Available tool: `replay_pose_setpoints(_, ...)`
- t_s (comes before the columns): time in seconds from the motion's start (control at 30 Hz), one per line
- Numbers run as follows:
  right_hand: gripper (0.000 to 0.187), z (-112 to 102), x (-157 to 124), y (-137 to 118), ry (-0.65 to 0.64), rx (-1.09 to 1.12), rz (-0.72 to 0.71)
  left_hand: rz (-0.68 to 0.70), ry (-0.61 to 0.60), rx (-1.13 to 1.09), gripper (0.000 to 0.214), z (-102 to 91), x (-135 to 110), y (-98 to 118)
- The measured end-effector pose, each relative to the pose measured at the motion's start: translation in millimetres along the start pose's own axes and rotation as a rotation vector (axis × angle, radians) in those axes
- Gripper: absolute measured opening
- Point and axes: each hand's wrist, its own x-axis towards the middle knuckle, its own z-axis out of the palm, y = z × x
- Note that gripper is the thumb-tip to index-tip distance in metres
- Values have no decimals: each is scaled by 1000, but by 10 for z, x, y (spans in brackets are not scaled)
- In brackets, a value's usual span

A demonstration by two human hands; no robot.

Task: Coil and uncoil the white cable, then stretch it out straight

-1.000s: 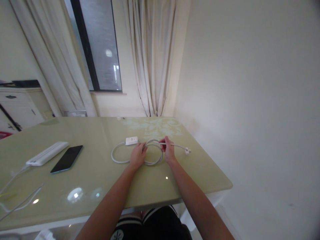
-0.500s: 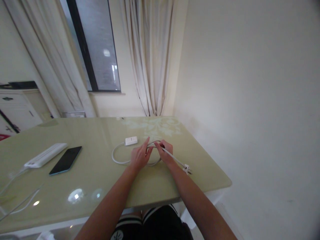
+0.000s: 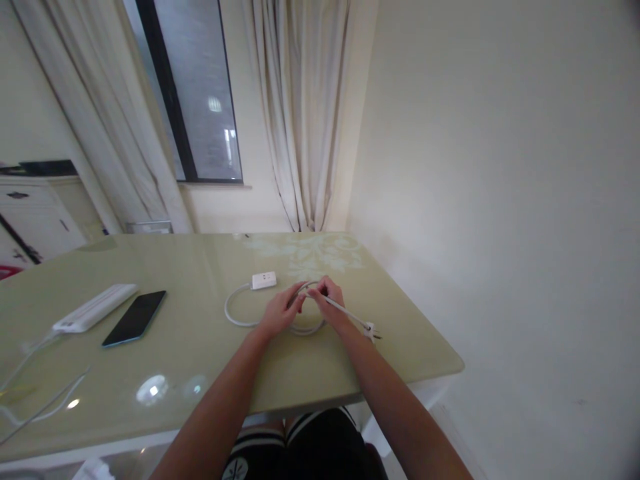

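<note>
- A person's two hands work a pale gray cable (image 3: 308,331) into loops above a glossy pale-green tabletop (image 3: 210,267), near its right end.
- The left hand (image 3: 281,311), fingers curled nearly closed, grips the coil's left side; the right hand (image 3: 330,298), almost touching it, pinches the cable between thumb and bent fingers.
- A white socket block (image 3: 264,281) lies at one end of the cable, beyond the left hand; a white plug (image 3: 369,331) sits beside the right forearm.
- To the left, a dark-screened phone (image 3: 135,318) lies beside a long white bar (image 3: 97,308) with a cord.
- Lamp reflections gleam on the near surface, and a white floral pattern (image 3: 325,252) decorates the far right.
- Behind, cream curtains (image 3: 310,113) flank a dark-framed window (image 3: 200,87); a white cabinet (image 3: 43,213) stands left, a plain pale wall (image 3: 500,200) right.
</note>
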Motion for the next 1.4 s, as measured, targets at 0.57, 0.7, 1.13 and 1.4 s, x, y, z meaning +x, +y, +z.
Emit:
replay_pose_setpoints(0.57, 43, -120, 217, 94, 281, 725, 314, -218, 405, 271, 25, -49, 123, -217)
replay_pose_setpoints(0.7, 40, -107, 226, 94, 321, 706, 311, -213, 421, 204, 28, -97, 97, -287)
replay_pose_setpoints(1.13, 32, 84, 24, 10, -22, 206, 43, -8, 138, 417, 45, -56, -25, -73)
replay_pose_setpoints(1.4, 28, 28, 43, -24, -65, 234, 108, -97, 202, 436, 42, -8, -4, -42)
